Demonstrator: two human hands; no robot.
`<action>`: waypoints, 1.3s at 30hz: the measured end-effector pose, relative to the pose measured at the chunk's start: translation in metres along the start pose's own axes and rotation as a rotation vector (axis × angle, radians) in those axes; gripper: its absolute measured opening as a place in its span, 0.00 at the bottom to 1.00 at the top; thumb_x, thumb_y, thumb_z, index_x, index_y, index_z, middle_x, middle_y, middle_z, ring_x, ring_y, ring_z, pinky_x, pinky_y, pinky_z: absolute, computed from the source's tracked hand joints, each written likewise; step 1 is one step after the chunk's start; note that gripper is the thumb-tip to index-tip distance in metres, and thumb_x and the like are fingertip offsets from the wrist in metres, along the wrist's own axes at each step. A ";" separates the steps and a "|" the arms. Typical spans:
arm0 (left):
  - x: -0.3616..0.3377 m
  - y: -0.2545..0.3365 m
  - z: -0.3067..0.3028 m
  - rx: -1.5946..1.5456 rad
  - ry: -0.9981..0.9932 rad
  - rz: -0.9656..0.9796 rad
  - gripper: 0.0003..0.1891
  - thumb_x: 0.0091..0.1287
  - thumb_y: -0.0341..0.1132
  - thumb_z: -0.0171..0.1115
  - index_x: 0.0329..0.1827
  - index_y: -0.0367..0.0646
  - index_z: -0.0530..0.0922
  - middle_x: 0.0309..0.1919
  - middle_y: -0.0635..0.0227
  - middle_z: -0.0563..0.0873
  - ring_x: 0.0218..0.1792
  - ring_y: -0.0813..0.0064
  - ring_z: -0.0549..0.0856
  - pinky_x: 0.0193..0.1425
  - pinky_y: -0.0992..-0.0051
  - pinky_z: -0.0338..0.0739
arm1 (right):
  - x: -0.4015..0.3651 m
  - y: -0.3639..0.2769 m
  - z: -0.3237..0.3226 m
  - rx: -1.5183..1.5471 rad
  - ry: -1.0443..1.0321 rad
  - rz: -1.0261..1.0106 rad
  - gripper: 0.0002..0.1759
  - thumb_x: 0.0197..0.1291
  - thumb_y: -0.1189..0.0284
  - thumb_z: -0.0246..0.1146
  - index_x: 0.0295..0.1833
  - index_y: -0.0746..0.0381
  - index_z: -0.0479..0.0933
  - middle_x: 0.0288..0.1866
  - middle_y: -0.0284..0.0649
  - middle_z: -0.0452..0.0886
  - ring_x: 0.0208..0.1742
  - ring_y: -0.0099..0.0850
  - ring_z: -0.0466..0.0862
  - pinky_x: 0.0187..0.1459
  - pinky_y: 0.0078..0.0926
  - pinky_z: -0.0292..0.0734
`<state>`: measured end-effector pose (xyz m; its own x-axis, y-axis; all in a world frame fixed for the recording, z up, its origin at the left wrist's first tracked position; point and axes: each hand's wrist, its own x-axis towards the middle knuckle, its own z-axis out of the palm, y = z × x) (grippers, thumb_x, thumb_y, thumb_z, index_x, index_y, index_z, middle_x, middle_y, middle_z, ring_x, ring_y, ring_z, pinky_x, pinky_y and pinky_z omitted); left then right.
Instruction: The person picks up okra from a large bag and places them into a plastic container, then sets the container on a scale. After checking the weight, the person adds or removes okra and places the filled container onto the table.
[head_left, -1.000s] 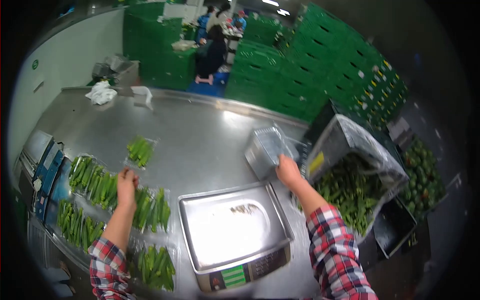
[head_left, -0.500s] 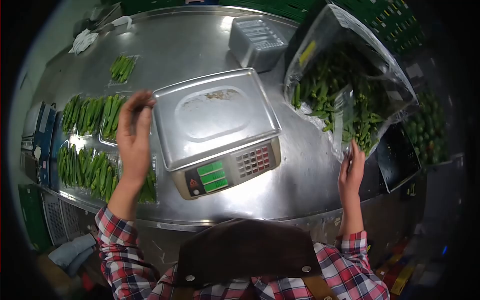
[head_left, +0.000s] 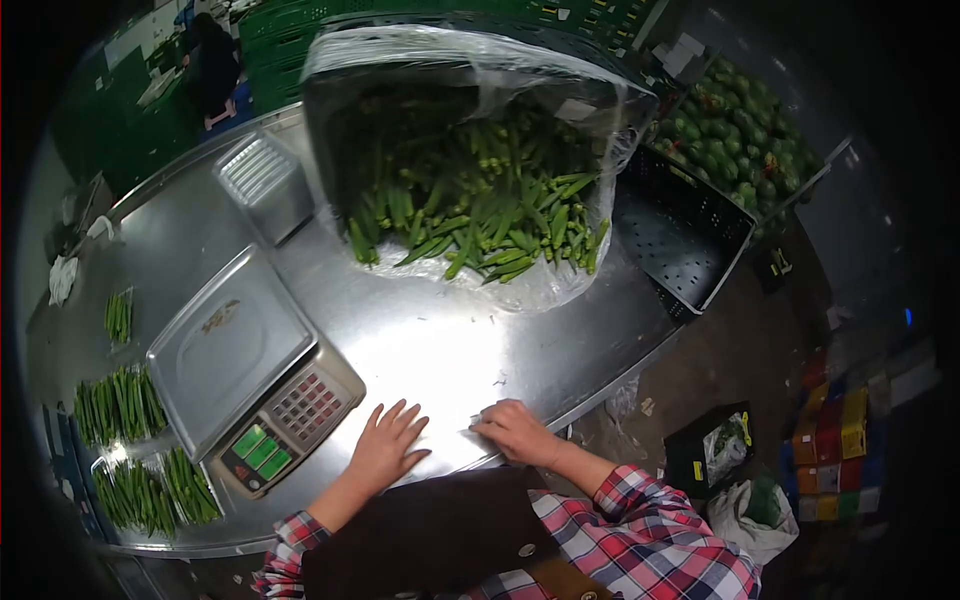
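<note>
My left hand (head_left: pixel 388 447) is over the steel table (head_left: pixel 440 350), fingers spread and holding nothing, just right of the weighing scale (head_left: pixel 235 350). My right hand (head_left: pixel 515 432) is near the table's front edge with its fingers curled together; whatever is in them, if anything, cannot be made out. Beyond both hands, a plastic-lined crate (head_left: pixel 330 150) lies tipped toward me, full of loose okra (head_left: pixel 500 225). The scale's metal pan (head_left: pixel 240 320) carries only a brown smear, and its green displays are lit.
Packs of okra (head_left: pixel 120 405) stand in rows at the left. Stacked clear trays (head_left: pixel 265 185) sit behind the scale. At the right are a black crate (head_left: pixel 680 230) and a bin of round green produce (head_left: pixel 740 135). Another person (head_left: pixel 210 65) is at the far left.
My view has turned right toward the crate. My right hand has left the crate's plastic liner and come back near the table edge. My left hand has moved from the scale's left to its right.
</note>
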<state>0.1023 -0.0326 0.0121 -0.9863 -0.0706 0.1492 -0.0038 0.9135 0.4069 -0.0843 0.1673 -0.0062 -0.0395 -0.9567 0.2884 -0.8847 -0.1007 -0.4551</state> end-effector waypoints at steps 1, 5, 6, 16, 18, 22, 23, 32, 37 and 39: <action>0.003 0.004 0.020 0.026 -0.031 -0.020 0.22 0.58 0.46 0.61 0.53 0.45 0.75 0.56 0.62 0.74 0.61 0.59 0.68 0.64 0.53 0.60 | -0.006 0.009 -0.001 0.042 -0.011 -0.017 0.20 0.47 0.78 0.59 0.50 0.60 0.74 0.45 0.40 0.74 0.50 0.37 0.73 0.53 0.36 0.65; 0.010 0.021 0.058 0.049 -0.052 -0.123 0.20 0.58 0.48 0.61 0.48 0.46 0.79 0.56 0.63 0.74 0.62 0.60 0.68 0.63 0.52 0.59 | -0.004 0.039 -0.033 0.134 0.021 0.098 0.14 0.51 0.77 0.57 0.47 0.62 0.74 0.48 0.45 0.75 0.50 0.42 0.73 0.55 0.39 0.64; 0.013 0.025 0.062 0.039 -0.028 -0.151 0.19 0.57 0.48 0.61 0.47 0.46 0.80 0.56 0.62 0.75 0.61 0.60 0.68 0.63 0.52 0.59 | -0.001 0.057 -0.039 0.122 0.072 0.141 0.13 0.51 0.77 0.57 0.45 0.63 0.74 0.47 0.46 0.75 0.50 0.43 0.73 0.54 0.39 0.65; 0.068 0.056 0.071 -0.109 0.106 -0.398 0.13 0.57 0.37 0.63 0.43 0.44 0.80 0.52 0.61 0.76 0.59 0.60 0.71 0.65 0.53 0.58 | 0.089 0.245 -0.067 -0.253 0.409 0.249 0.13 0.45 0.80 0.58 0.40 0.67 0.74 0.43 0.48 0.75 0.48 0.45 0.73 0.50 0.39 0.67; 0.076 0.058 0.069 -0.138 0.140 -0.429 0.12 0.57 0.35 0.62 0.43 0.43 0.80 0.51 0.61 0.77 0.58 0.60 0.72 0.65 0.53 0.58 | 0.091 0.252 -0.068 -0.307 0.365 0.184 0.14 0.43 0.79 0.59 0.40 0.67 0.75 0.43 0.47 0.76 0.49 0.45 0.73 0.51 0.39 0.67; 0.089 0.059 0.064 -0.202 0.199 -0.479 0.10 0.57 0.33 0.61 0.41 0.41 0.80 0.48 0.61 0.78 0.55 0.59 0.74 0.65 0.53 0.58 | 0.075 0.234 -0.092 -0.087 0.201 0.204 0.10 0.44 0.76 0.61 0.36 0.65 0.77 0.44 0.44 0.76 0.48 0.43 0.74 0.50 0.38 0.68; 0.091 0.059 0.064 -0.217 0.211 -0.484 0.10 0.57 0.32 0.61 0.41 0.41 0.80 0.48 0.60 0.78 0.54 0.59 0.74 0.65 0.54 0.59 | 0.072 0.234 -0.094 -0.014 0.216 0.229 0.08 0.45 0.75 0.61 0.34 0.64 0.76 0.43 0.44 0.76 0.47 0.43 0.74 0.49 0.38 0.69; 0.112 0.059 0.056 -0.249 0.270 -0.496 0.08 0.56 0.27 0.60 0.40 0.39 0.79 0.46 0.60 0.79 0.50 0.58 0.76 0.63 0.58 0.63 | 0.134 0.269 -0.067 -0.388 0.134 0.270 0.04 0.46 0.74 0.62 0.29 0.61 0.78 0.35 0.40 0.73 0.43 0.39 0.71 0.45 0.39 0.65; 0.110 0.054 0.060 -0.370 0.308 -0.571 0.07 0.57 0.26 0.59 0.38 0.38 0.79 0.43 0.59 0.80 0.49 0.57 0.76 0.60 0.61 0.65 | 0.127 0.262 -0.064 -0.343 0.106 0.245 0.08 0.41 0.70 0.65 0.30 0.61 0.79 0.41 0.41 0.74 0.51 0.39 0.69 0.55 0.42 0.59; 0.108 0.052 0.062 -0.382 0.324 -0.573 0.07 0.57 0.25 0.58 0.38 0.37 0.79 0.43 0.59 0.80 0.48 0.57 0.76 0.59 0.62 0.66 | 0.110 0.249 -0.080 -0.224 0.270 0.152 0.12 0.43 0.69 0.66 0.35 0.61 0.78 0.47 0.42 0.74 0.53 0.35 0.71 0.55 0.35 0.63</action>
<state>-0.0149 0.0324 -0.0065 -0.7490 -0.6604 0.0535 -0.3856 0.5002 0.7753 -0.3462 0.0586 -0.0200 -0.2727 -0.8465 0.4572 -0.9378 0.1278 -0.3227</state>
